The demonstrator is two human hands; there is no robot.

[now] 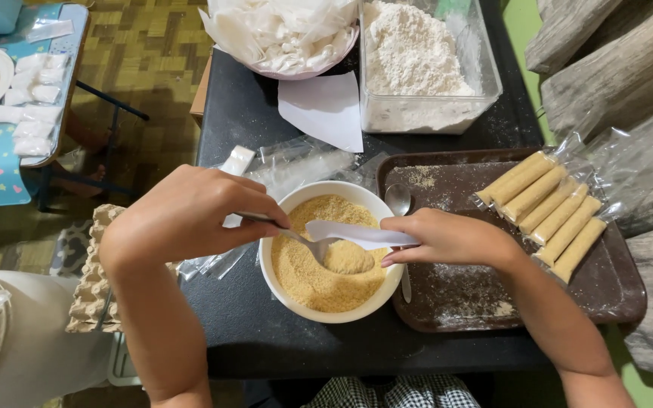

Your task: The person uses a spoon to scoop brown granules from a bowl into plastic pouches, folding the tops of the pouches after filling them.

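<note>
The left hand (187, 215) pinches a spoon (307, 243), dipped into the crumbs at the centre of the bowl (281, 291). At the bowl's three o'clock, the right hand (447, 238) pinches a white wrapper (357, 234) over the spoon. Filled rolls (546, 211) lie on the tray (614, 295), at its two o'clock.

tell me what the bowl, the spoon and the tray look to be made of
Bowl: probably glazed ceramic, going by its thick, smooth white rim, though plastic is possible. Spoon in the left hand: metal, grey with a shiny bowl. Tray: likely moulded plastic, matte dark brown with rounded raised edges.
</note>
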